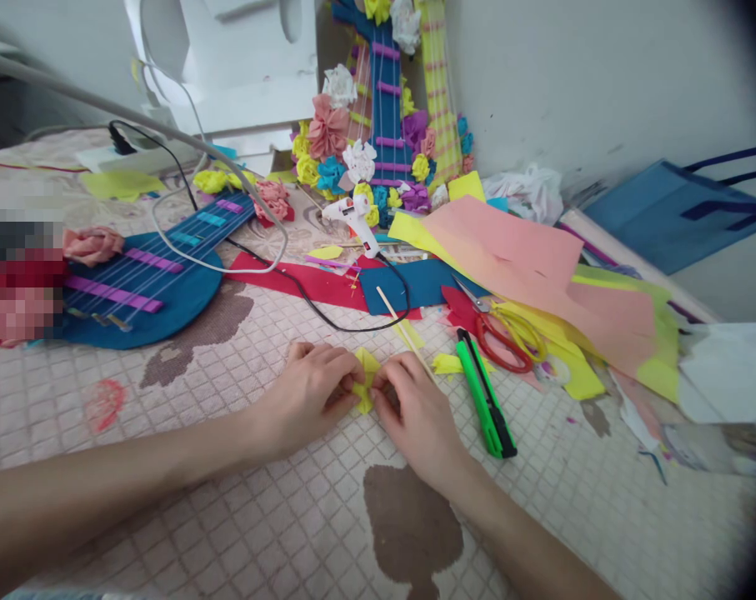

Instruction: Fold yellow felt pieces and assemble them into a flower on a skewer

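Note:
Between my two hands is a small folded piece of yellow crepe paper (366,377), low over the quilted cloth. My left hand (312,387) pinches its left side between thumb and fingers. My right hand (418,408) has thumb and fingertips closed on its right side. A thin wooden stick (387,302) slants down behind my right hand, its lower end partly hidden; I cannot tell whether the hand touches it. Just right of that hand lies a green utility knife (485,400), with yellow paper scraps (448,363) near its top.
Red-handled scissors (506,354) lie beside pink and yellow paper sheets (508,250). A white glue gun (357,221) stands behind, its black cord looping forward. A blue paper guitar (146,300) lies left; flower-trimmed guitars (387,108) lean at the wall. A pale cable (183,137) crosses the left side.

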A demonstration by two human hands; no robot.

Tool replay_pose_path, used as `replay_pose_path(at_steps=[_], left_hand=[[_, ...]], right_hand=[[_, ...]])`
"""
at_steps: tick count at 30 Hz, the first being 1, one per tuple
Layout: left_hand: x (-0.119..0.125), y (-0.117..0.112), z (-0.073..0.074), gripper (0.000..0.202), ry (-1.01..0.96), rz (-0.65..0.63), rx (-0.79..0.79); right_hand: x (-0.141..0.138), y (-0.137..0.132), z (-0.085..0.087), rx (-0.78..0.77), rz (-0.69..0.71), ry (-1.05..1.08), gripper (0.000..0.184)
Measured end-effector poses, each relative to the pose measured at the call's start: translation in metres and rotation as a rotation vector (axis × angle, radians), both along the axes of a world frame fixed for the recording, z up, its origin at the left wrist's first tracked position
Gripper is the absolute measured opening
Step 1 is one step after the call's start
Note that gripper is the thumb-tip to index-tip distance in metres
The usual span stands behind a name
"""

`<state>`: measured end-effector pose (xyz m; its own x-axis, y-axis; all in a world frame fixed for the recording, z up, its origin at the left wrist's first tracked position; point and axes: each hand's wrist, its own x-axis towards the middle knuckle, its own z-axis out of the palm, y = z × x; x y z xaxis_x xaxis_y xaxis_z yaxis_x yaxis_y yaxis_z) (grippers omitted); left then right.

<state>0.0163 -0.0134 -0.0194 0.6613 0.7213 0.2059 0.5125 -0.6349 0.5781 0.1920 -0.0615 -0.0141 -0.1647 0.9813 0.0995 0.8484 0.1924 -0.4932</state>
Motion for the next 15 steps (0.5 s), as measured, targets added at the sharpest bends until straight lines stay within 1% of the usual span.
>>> replay_pose_path(at_steps=[4, 8, 11, 15], left_hand=[[-0.0001, -0.0004, -0.0005, 0.006, 0.004, 0.003, -0.013], [-0.0003, -0.0011, 0.0003, 0.01, -0.009, -0.026, -0.035], [-0.0009, -0.0009, 0.0004, 0.011, -0.005, -0.045, -0.039], [-0.002, -0.0001, -0.0009, 0.011, 0.006, -0.058, -0.022]], right_hand=[[-0.0011, -0.0001, -0.0002, 0.018, -0.004, -0.023, 0.007], [-0.0009, 0.0001, -0.001, 0.031, -0.002, -0.026, 0.008], [0.0006, 0.0, -0.0018, 0.034, 0.004, 0.0, 0.008], [0.002, -0.0016, -0.0016, 0.014, 0.041, 0.044, 0.014]])
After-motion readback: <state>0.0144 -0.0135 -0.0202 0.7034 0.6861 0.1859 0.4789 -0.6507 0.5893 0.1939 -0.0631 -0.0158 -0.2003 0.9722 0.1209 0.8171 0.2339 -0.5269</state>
